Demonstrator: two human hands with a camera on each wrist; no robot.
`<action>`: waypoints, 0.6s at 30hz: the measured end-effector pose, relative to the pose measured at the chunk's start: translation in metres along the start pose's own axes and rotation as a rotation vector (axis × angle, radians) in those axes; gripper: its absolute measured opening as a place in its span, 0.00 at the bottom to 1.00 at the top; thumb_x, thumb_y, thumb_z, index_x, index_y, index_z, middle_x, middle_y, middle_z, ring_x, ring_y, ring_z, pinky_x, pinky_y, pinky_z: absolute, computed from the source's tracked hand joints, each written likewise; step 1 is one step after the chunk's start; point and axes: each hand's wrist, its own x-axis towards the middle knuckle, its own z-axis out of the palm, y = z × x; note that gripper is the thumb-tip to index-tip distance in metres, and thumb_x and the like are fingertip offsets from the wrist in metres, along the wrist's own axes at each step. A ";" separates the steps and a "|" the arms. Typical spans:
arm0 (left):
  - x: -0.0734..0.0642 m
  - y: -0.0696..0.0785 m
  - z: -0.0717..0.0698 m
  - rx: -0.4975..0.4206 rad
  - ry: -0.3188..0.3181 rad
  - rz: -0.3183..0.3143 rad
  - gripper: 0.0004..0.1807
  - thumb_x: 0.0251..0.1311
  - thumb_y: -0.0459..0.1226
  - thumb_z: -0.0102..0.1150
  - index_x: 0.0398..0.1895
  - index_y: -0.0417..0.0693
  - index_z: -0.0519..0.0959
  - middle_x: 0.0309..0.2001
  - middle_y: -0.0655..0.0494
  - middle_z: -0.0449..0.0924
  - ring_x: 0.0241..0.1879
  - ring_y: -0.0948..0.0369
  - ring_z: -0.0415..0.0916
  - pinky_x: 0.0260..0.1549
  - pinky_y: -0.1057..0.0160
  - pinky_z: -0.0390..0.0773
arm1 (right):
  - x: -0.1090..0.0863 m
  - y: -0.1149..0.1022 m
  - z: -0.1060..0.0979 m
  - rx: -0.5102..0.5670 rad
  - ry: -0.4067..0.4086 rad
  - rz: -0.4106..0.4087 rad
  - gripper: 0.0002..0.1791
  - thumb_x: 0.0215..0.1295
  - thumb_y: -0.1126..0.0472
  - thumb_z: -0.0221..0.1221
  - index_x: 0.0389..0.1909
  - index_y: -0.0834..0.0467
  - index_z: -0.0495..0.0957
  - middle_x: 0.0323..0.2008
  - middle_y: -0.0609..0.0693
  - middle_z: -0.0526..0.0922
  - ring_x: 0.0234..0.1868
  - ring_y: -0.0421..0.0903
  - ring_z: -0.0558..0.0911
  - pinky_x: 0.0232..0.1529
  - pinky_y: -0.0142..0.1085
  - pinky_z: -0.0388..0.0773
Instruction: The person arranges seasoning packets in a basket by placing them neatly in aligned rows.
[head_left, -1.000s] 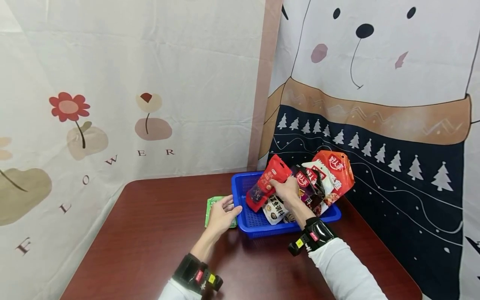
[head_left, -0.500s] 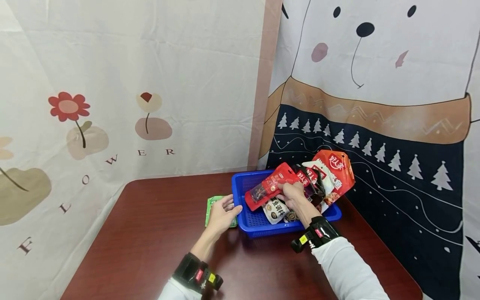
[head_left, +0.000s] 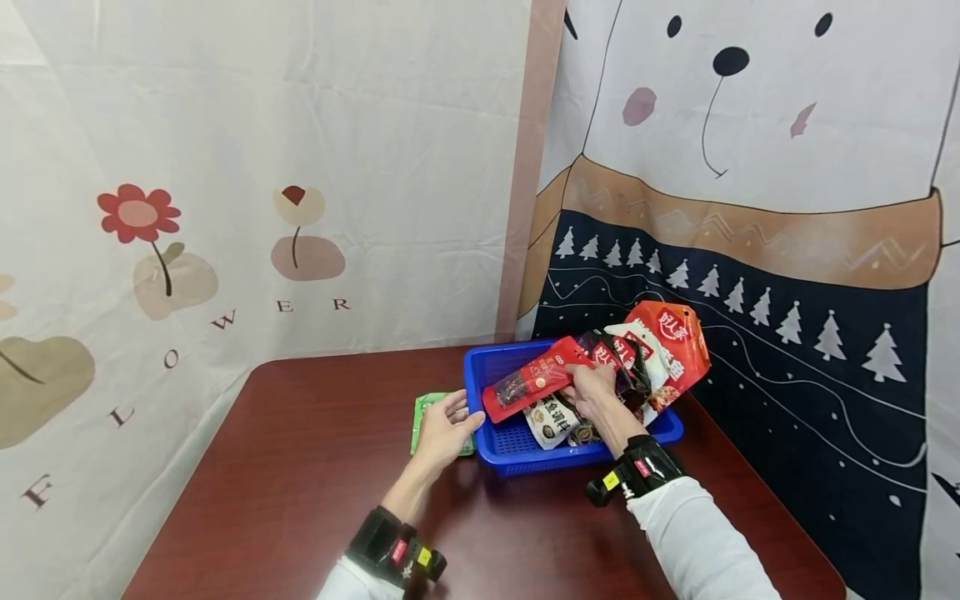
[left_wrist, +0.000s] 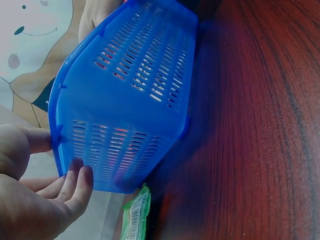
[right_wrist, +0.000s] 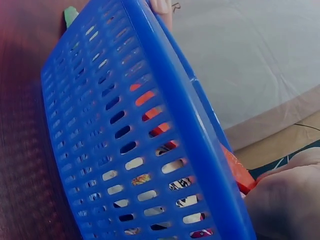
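A blue perforated plastic basket [head_left: 517, 463] stands on the table, holding several food packets. My left hand [head_left: 442, 429] grips its left end; in the left wrist view the thumb lies at the rim and the fingers press the outer wall [left_wrist: 120, 145]. Over the basket, my right hand [head_left: 596, 396] pinches one end of a long red packet [head_left: 528, 383], which lies slanted across the left part. Beneath that packet shows a white packet [head_left: 551, 423] with dark lettering. In the right wrist view the basket wall [right_wrist: 100, 125] hides most of the red packet.
A green packet [head_left: 420, 412] lies on the table beside the basket's left end, partly behind my left hand. Dark and white packets and a large red-orange pouch [head_left: 690, 350] lean up at the basket's right end. Printed cloth [head_left: 390, 208] hangs behind the brown table [head_left: 315, 467].
The red packet has tipped from steep to flatter, its upper end coming down to the right. My right hand has shifted slightly right and down with it. My left hand has stayed put.
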 end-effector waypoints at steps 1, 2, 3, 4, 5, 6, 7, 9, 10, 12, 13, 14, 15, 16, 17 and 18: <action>0.000 0.000 0.000 0.002 -0.001 0.001 0.34 0.75 0.33 0.72 0.79 0.28 0.73 0.73 0.27 0.81 0.71 0.34 0.83 0.69 0.42 0.87 | 0.000 0.000 -0.001 -0.027 0.014 -0.026 0.35 0.82 0.72 0.53 0.85 0.72 0.57 0.76 0.73 0.74 0.46 0.46 0.92 0.41 0.33 0.91; 0.000 0.000 0.000 0.002 -0.002 0.001 0.34 0.75 0.33 0.72 0.79 0.28 0.73 0.73 0.27 0.81 0.71 0.34 0.83 0.69 0.42 0.87 | -0.001 0.000 -0.002 -0.060 0.028 -0.053 0.34 0.81 0.72 0.53 0.84 0.73 0.60 0.74 0.74 0.75 0.40 0.45 0.91 0.36 0.33 0.90; 0.000 0.000 0.000 0.003 -0.002 0.000 0.34 0.75 0.33 0.72 0.79 0.28 0.73 0.73 0.27 0.81 0.71 0.34 0.83 0.69 0.42 0.87 | -0.001 0.000 -0.002 -0.095 0.043 -0.079 0.33 0.80 0.73 0.53 0.83 0.73 0.62 0.72 0.74 0.76 0.37 0.46 0.91 0.35 0.35 0.90; 0.000 0.000 0.000 0.005 -0.003 0.001 0.34 0.75 0.33 0.72 0.79 0.28 0.73 0.73 0.27 0.81 0.71 0.34 0.83 0.68 0.42 0.87 | -0.002 0.000 -0.002 -0.131 0.061 -0.103 0.33 0.78 0.73 0.54 0.82 0.73 0.64 0.70 0.75 0.76 0.37 0.47 0.90 0.36 0.36 0.91; 0.000 0.000 0.000 0.006 -0.004 0.002 0.34 0.75 0.33 0.72 0.79 0.28 0.73 0.73 0.27 0.81 0.71 0.34 0.83 0.68 0.42 0.87 | -0.002 -0.001 -0.003 -0.188 0.089 -0.128 0.33 0.76 0.73 0.55 0.81 0.72 0.67 0.69 0.73 0.77 0.39 0.47 0.88 0.38 0.37 0.91; 0.000 0.000 0.000 0.007 -0.004 0.003 0.34 0.75 0.33 0.72 0.79 0.28 0.73 0.73 0.26 0.81 0.71 0.34 0.83 0.68 0.42 0.88 | -0.003 -0.001 -0.003 -0.251 0.114 -0.146 0.34 0.75 0.73 0.56 0.81 0.71 0.69 0.69 0.72 0.78 0.43 0.49 0.87 0.42 0.39 0.91; 0.000 0.000 0.000 0.005 -0.003 0.001 0.34 0.75 0.33 0.72 0.79 0.28 0.73 0.73 0.26 0.81 0.71 0.34 0.83 0.68 0.41 0.87 | -0.004 -0.001 -0.003 -0.316 0.138 -0.157 0.34 0.73 0.72 0.57 0.80 0.69 0.71 0.69 0.71 0.78 0.47 0.52 0.86 0.45 0.42 0.90; 0.000 0.000 0.000 0.004 -0.001 0.002 0.34 0.75 0.32 0.72 0.79 0.27 0.73 0.73 0.26 0.81 0.71 0.34 0.83 0.68 0.41 0.87 | -0.005 -0.003 -0.004 -0.437 0.175 -0.190 0.34 0.72 0.69 0.59 0.79 0.67 0.73 0.70 0.70 0.80 0.58 0.57 0.84 0.58 0.47 0.87; 0.000 0.000 0.000 0.004 0.000 0.004 0.34 0.75 0.32 0.72 0.79 0.27 0.73 0.73 0.26 0.81 0.71 0.34 0.84 0.68 0.41 0.88 | -0.005 -0.004 -0.004 -0.492 0.189 -0.210 0.34 0.71 0.68 0.60 0.79 0.67 0.74 0.71 0.70 0.80 0.63 0.60 0.82 0.63 0.49 0.85; 0.000 0.001 0.000 0.004 0.002 0.008 0.34 0.75 0.32 0.72 0.79 0.27 0.73 0.72 0.26 0.81 0.71 0.34 0.84 0.68 0.42 0.88 | -0.005 -0.006 -0.004 -0.587 0.202 -0.258 0.33 0.72 0.66 0.61 0.79 0.66 0.74 0.73 0.69 0.81 0.71 0.64 0.80 0.72 0.54 0.80; 0.000 0.001 0.000 0.003 0.002 0.009 0.34 0.75 0.32 0.72 0.79 0.27 0.73 0.72 0.26 0.81 0.71 0.34 0.84 0.68 0.42 0.88 | -0.005 -0.007 -0.004 -0.627 0.203 -0.285 0.33 0.73 0.66 0.61 0.79 0.66 0.74 0.73 0.69 0.82 0.74 0.65 0.79 0.76 0.56 0.78; 0.000 0.001 0.000 0.003 0.003 0.010 0.34 0.75 0.32 0.72 0.79 0.27 0.73 0.72 0.26 0.81 0.70 0.34 0.84 0.68 0.42 0.88 | -0.005 -0.007 -0.005 -0.664 0.202 -0.315 0.33 0.74 0.65 0.61 0.79 0.66 0.74 0.73 0.68 0.82 0.75 0.66 0.79 0.79 0.57 0.76; 0.000 0.001 0.000 0.002 0.003 0.010 0.34 0.75 0.32 0.72 0.79 0.27 0.73 0.72 0.26 0.81 0.71 0.34 0.84 0.68 0.42 0.88 | -0.005 -0.008 -0.005 -0.694 0.201 -0.346 0.32 0.74 0.65 0.61 0.78 0.66 0.74 0.73 0.68 0.82 0.76 0.66 0.79 0.80 0.58 0.75; 0.000 0.001 0.000 0.002 0.003 0.010 0.34 0.75 0.32 0.72 0.78 0.27 0.73 0.72 0.26 0.81 0.70 0.34 0.84 0.67 0.42 0.88 | -0.004 -0.009 -0.006 -0.720 0.197 -0.377 0.32 0.75 0.64 0.62 0.78 0.66 0.74 0.73 0.68 0.83 0.76 0.66 0.79 0.80 0.59 0.75; 0.000 0.001 0.000 0.003 0.003 0.010 0.34 0.75 0.32 0.72 0.79 0.27 0.73 0.72 0.26 0.81 0.70 0.34 0.84 0.67 0.42 0.88 | -0.003 -0.009 -0.006 -0.745 0.194 -0.407 0.32 0.75 0.64 0.62 0.78 0.65 0.74 0.73 0.68 0.83 0.76 0.66 0.79 0.80 0.59 0.74; 0.000 0.001 0.000 0.004 0.003 0.010 0.34 0.75 0.32 0.72 0.79 0.27 0.73 0.72 0.26 0.81 0.71 0.34 0.84 0.68 0.42 0.88 | -0.003 -0.009 -0.007 -0.766 0.190 -0.433 0.32 0.75 0.63 0.62 0.78 0.65 0.74 0.72 0.68 0.83 0.75 0.66 0.79 0.80 0.59 0.74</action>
